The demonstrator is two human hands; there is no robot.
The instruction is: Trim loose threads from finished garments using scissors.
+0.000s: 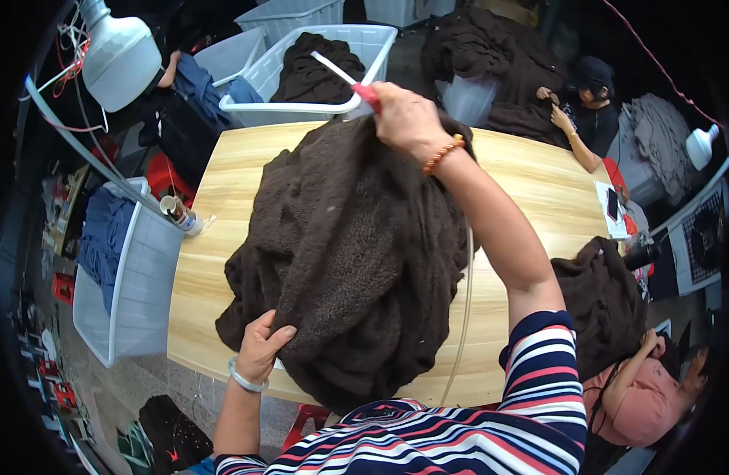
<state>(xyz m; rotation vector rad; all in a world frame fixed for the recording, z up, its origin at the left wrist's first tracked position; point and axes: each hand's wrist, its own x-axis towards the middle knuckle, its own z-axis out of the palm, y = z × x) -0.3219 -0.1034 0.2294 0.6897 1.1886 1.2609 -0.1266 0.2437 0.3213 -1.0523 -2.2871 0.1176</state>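
The dark brown fleece [356, 245] lies heaped on the wooden table [531, 190], covering its middle and hanging over its near edge in front of you. Your left hand [258, 351] pinches the fleece between thumb and fingers at its near left border, above the near edge of the table. Your right hand [408, 119] is raised near the far edge of the table, fingers wrapped around a red-handled tool [367, 96]; the tool's slim pale shaft points up and to the left, past that edge. Whether your right hand also grips a fold of fleece, you cannot tell from this view. A pale cord [463, 317] runs to the right of the fleece and reaches the near edge of the table. A white cylindrical container [192, 223] stands at the left edge of the table; a dark phone [612, 203] lies on white sheets at the right edge. Beyond the far edge of the table is a pale crate [380, 51] containing brown cloth [321, 67]. Left of the table, a second crate [147, 289] holds blue cloth [107, 241]. One co-worker [598, 99] sits at the far right corner of the table.
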